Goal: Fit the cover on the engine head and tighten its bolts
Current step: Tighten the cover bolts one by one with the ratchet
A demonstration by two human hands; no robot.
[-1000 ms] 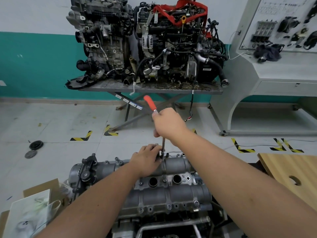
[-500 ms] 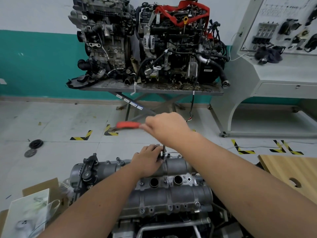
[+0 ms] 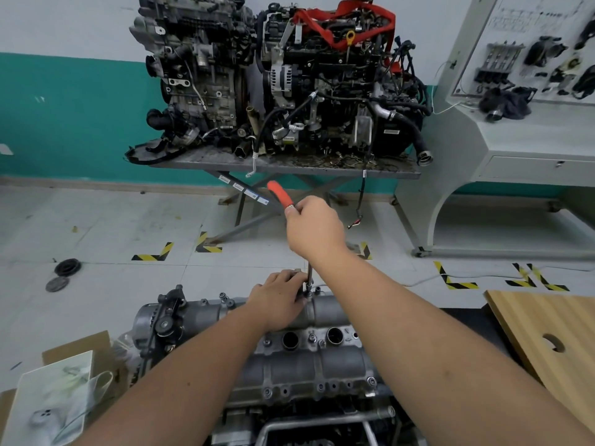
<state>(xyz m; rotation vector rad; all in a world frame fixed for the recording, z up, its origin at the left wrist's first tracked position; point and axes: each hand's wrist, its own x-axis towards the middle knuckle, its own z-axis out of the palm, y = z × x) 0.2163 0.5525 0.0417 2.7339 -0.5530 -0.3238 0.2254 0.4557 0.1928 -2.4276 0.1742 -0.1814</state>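
The grey metal cover [image 3: 299, 368] lies on the engine head at the bottom centre, with several bolts along its edges. My right hand [image 3: 314, 228] grips a ratchet wrench with a red handle [image 3: 280, 194]; the handle points up and to the left. Its thin extension shaft [image 3: 309, 278] runs down to a bolt on the cover's far edge. My left hand [image 3: 277, 300] rests on the cover's far side and pinches the lower end of the shaft at the socket. The bolt itself is hidden by my fingers.
A steel table [image 3: 289, 165] with two engines stands behind. A grey training console [image 3: 515, 149] is at the right, a wooden board [image 3: 547, 342] at the near right, cardboard and papers [image 3: 61, 391] at the near left. Two black discs [image 3: 66, 268] lie on the floor.
The red handle swung down to the left half a second ago and has swung back up and away. My left hand has stayed at the socket.
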